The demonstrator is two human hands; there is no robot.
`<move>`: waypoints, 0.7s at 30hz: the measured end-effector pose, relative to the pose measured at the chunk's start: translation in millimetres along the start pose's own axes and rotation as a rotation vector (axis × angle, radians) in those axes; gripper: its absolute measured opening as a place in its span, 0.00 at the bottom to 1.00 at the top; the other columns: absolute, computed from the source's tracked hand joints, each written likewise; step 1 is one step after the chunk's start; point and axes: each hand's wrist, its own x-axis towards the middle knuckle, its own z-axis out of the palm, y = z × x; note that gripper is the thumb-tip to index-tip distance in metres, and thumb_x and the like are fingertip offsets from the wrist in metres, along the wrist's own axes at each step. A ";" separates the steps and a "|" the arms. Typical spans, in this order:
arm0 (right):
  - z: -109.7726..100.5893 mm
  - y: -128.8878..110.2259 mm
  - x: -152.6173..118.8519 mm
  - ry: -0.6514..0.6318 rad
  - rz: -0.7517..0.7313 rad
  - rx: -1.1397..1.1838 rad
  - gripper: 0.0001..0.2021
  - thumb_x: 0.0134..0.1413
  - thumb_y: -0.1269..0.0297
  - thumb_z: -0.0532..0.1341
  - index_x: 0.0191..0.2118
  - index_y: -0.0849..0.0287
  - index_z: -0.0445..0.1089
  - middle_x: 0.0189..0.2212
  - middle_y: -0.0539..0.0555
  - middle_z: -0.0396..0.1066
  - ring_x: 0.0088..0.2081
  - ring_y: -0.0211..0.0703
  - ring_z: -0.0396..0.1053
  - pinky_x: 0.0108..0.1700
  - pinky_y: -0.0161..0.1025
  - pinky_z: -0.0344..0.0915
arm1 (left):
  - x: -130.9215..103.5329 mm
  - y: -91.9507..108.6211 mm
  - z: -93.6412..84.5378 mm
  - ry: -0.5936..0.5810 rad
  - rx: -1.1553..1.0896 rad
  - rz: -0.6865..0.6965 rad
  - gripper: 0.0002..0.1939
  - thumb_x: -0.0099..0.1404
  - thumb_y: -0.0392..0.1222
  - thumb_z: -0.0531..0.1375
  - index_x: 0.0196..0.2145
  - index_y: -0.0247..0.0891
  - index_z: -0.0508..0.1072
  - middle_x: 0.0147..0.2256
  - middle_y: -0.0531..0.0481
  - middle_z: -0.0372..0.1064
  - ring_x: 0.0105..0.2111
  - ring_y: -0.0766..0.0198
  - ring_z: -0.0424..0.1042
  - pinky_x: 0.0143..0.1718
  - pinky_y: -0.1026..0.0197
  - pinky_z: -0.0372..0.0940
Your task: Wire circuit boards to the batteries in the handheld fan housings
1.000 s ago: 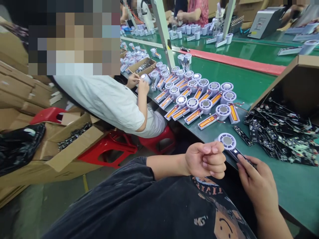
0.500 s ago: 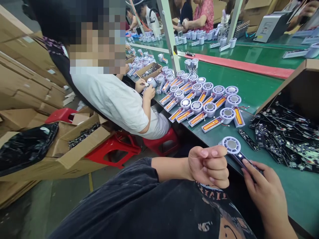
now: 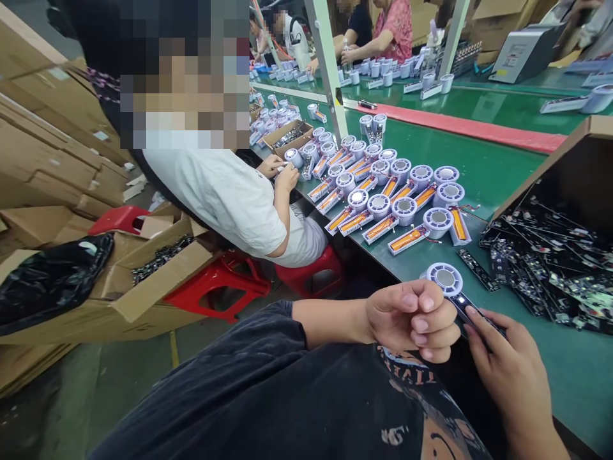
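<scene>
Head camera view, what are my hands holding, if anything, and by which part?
Your right hand holds a round-headed lavender plastic fan by its narrow black-faced handle. Your left hand is curled; whether it holds anything cannot be told.

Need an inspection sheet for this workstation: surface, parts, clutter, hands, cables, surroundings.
Surface: green tabletop, rows of fan units on it, many with orange strips in their handles.
Job's things: fan unit in hand, dark board along its handle.
Clutter: heap of circuit boards at the mouth of a cardboard box.
Hands: right hand grips the handle; left hand curled, nothing seen in it.
Cables: thin wires at some fan units.
Surroundings: seated co-worker, red stool, black plastic bag.
</scene>
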 end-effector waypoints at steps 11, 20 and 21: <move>1.8 2.2 0.1 0.026 -0.019 0.025 0.17 0.63 0.67 0.61 0.57 0.55 0.71 0.42 0.59 0.71 0.40 0.48 0.70 0.43 0.45 0.67 | 4.6 5.5 -0.9 0.017 0.048 0.060 0.20 0.52 0.49 0.73 0.22 0.40 0.65 0.16 0.59 0.53 0.15 0.70 0.52 0.16 0.66 0.55; -6.7 -16.3 -13.7 0.067 0.153 -0.011 0.19 0.62 0.70 0.60 0.58 0.50 0.71 0.43 0.58 0.71 0.43 0.47 0.69 0.45 0.46 0.68 | -8.9 7.9 8.9 0.094 0.114 0.097 0.20 0.58 0.44 0.71 0.22 0.39 0.62 0.15 0.60 0.46 0.15 0.72 0.46 0.18 0.68 0.52; -12.0 -18.6 -20.0 0.069 0.189 -0.053 0.20 0.63 0.70 0.59 0.58 0.49 0.71 0.44 0.58 0.71 0.43 0.46 0.69 0.46 0.46 0.68 | -11.7 10.0 7.5 0.126 0.134 0.109 0.21 0.58 0.44 0.70 0.22 0.39 0.61 0.15 0.61 0.45 0.15 0.72 0.45 0.19 0.68 0.52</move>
